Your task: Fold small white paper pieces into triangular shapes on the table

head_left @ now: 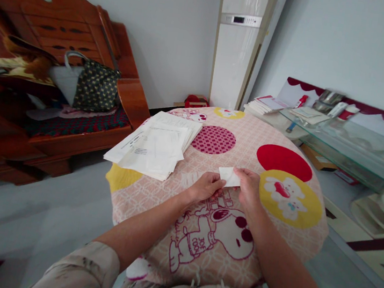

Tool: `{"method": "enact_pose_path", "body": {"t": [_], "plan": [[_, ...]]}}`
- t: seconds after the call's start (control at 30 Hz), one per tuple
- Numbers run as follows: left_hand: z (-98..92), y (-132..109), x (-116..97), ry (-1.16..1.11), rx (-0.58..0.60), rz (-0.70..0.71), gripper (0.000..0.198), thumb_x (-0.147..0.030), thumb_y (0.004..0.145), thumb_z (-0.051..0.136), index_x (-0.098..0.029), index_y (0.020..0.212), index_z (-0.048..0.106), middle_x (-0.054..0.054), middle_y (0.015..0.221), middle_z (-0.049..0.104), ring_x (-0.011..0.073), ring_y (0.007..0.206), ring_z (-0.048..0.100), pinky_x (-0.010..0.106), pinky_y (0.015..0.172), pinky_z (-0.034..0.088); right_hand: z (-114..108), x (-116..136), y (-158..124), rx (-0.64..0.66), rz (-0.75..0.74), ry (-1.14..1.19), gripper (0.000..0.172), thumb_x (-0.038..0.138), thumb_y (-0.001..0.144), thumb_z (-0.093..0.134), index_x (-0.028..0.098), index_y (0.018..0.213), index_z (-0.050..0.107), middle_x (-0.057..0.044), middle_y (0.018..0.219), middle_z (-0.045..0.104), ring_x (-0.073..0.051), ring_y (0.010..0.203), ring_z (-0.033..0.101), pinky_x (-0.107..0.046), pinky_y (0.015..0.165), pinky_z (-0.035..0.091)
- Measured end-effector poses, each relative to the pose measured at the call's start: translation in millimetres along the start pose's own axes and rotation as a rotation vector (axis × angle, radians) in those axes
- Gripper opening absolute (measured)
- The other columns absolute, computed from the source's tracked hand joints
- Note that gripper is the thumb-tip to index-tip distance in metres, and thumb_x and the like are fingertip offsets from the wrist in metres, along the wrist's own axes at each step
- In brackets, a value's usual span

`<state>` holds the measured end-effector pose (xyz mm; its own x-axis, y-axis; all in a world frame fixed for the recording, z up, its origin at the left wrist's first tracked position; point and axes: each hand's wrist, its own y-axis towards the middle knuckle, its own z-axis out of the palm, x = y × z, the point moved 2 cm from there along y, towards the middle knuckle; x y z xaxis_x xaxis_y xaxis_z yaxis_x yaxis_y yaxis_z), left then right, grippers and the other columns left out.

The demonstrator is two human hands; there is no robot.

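1. Head view: a round, cloth-covered table (249,135) seen from the wearer's seat. A stack of printed papers (156,146) lies along its left edge.
2. A small white paper (229,176) is over the table's middle, well in from the near edge; whether it touches the cloth is unclear.
3. The left hand (209,186) pinches its left side; the right hand (247,184) grips its right side, fingers closed on both.
4. The step in hand looks like folding or creasing this paper.
5. The next move probably calls for steady thumbs, aligned edges and light pressure.
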<state>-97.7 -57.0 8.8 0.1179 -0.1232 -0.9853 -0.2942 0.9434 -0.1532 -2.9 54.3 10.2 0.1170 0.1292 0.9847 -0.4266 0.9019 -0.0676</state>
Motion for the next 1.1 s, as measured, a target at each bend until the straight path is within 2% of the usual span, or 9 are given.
{"method": "enact_pose_path", "body": {"t": [0.2, 0.33, 0.43, 0.53, 0.6, 0.7, 0.87, 1.0, 1.1], "plan": [[-0.7, 0.2, 1.5, -0.030, -0.005, -0.008, 0.025, -0.029, 0.078, 0.072, -0.015, 0.066, 0.055, -0.002, 0.057, 0.060, 0.0071, 0.045, 0.054, 0.018, 0.043, 0.041, -1.4, -0.1, 1.0, -0.003, -0.012, -0.003, 0.028, 0.041, 0.062, 0.071, 0.022, 0.052, 0.053, 0.002, 0.044, 0.052, -0.012, 0.039, 0.042, -0.026, 0.034, 0.026], [-5.7, -1.5, -3.4, -0.028, -0.014, 0.026, 0.025, -0.027, 0.074, 0.072, -0.015, 0.061, 0.055, -0.002, 0.054, 0.060, 0.0056, 0.043, 0.051, 0.016, 0.042, 0.037, -0.8, 1.3, -0.1, 0.022, -0.006, 0.027, 0.028, 0.040, 0.062, 0.073, 0.021, 0.053, 0.054, 0.003, 0.045, 0.051, -0.011, 0.040, 0.042, -0.026, 0.035, 0.026], [-8.9, -3.2, -5.8, -0.056, 0.021, 0.008, 0.025, -0.029, 0.071, 0.075, -0.014, 0.062, 0.058, 0.000, 0.057, 0.062, 0.0057, 0.044, 0.052, 0.016, 0.042, 0.039, -0.1, 4.1, -0.6, 0.065, -0.002, 0.069, 0.029, 0.040, 0.061, 0.075, 0.021, 0.052, 0.056, 0.003, 0.046, 0.052, -0.011, 0.040, 0.041, -0.026, 0.036, 0.028], [-9.0, -4.5, -5.8, -0.095, 0.069, -0.024, 0.032, -0.039, 0.069, 0.080, -0.012, 0.070, 0.064, 0.003, 0.062, 0.066, 0.0086, 0.048, 0.059, 0.019, 0.047, 0.047, -1.5, 5.4, 0.6, 0.082, 0.005, 0.069, 0.030, 0.040, 0.061, 0.075, 0.021, 0.052, 0.056, 0.003, 0.046, 0.053, -0.011, 0.041, 0.042, -0.026, 0.036, 0.028], [-9.8, -4.2, -5.6, -0.127, 0.034, -0.012, 0.040, -0.048, 0.070, 0.080, -0.012, 0.076, 0.064, 0.004, 0.065, 0.068, 0.0110, 0.053, 0.063, 0.021, 0.052, 0.051, -2.7, 5.1, 1.3, 0.091, 0.006, 0.052, 0.029, 0.041, 0.061, 0.076, 0.020, 0.054, 0.058, 0.002, 0.047, 0.055, -0.012, 0.042, 0.044, -0.026, 0.036, 0.029], [-14.8, -1.9, -5.8, -0.155, -0.095, 0.050, 0.043, -0.054, 0.076, 0.075, -0.013, 0.075, 0.062, 0.004, 0.065, 0.068, 0.0112, 0.054, 0.063, 0.022, 0.055, 0.052, -2.8, 3.9, 0.9, 0.143, 0.001, 0.021, 0.029, 0.043, 0.062, 0.075, 0.020, 0.055, 0.059, 0.001, 0.049, 0.057, -0.013, 0.042, 0.047, -0.026, 0.036, 0.029], [-25.2, -0.2, -7.1, -0.118, -0.231, 0.098, 0.033, -0.041, 0.079, 0.073, -0.014, 0.065, 0.060, 0.002, 0.060, 0.064, 0.0088, 0.050, 0.057, 0.021, 0.052, 0.048, -1.4, 3.3, -0.9, 0.200, 0.011, -0.008, 0.031, 0.044, 0.063, 0.076, 0.020, 0.055, 0.059, 0.000, 0.047, 0.056, -0.012, 0.040, 0.046, -0.025, 0.034, 0.028], [-27.7, -2.3, -7.8, -0.135, -0.240, 0.061, 0.035, -0.046, 0.082, 0.070, -0.013, 0.070, 0.063, 0.003, 0.064, 0.064, 0.0107, 0.052, 0.060, 0.022, 0.051, 0.050, -2.7, 3.4, 0.3, 0.199, 0.010, 0.002, 0.031, 0.043, 0.062, 0.078, 0.020, 0.054, 0.058, 0.002, 0.047, 0.054, -0.012, 0.040, 0.045, -0.025, 0.035, 0.027], [-28.1, -2.7, -7.1, -0.102, -0.237, 0.023, 0.039, -0.048, 0.079, 0.075, -0.013, 0.069, 0.061, 0.002, 0.062, 0.063, 0.0101, 0.049, 0.057, 0.022, 0.048, 0.048, -3.5, 3.2, 0.8, 0.214, -0.005, -0.003, 0.031, 0.043, 0.062, 0.078, 0.020, 0.054, 0.058, 0.002, 0.047, 0.053, -0.011, 0.041, 0.044, -0.026, 0.037, 0.030]]}}
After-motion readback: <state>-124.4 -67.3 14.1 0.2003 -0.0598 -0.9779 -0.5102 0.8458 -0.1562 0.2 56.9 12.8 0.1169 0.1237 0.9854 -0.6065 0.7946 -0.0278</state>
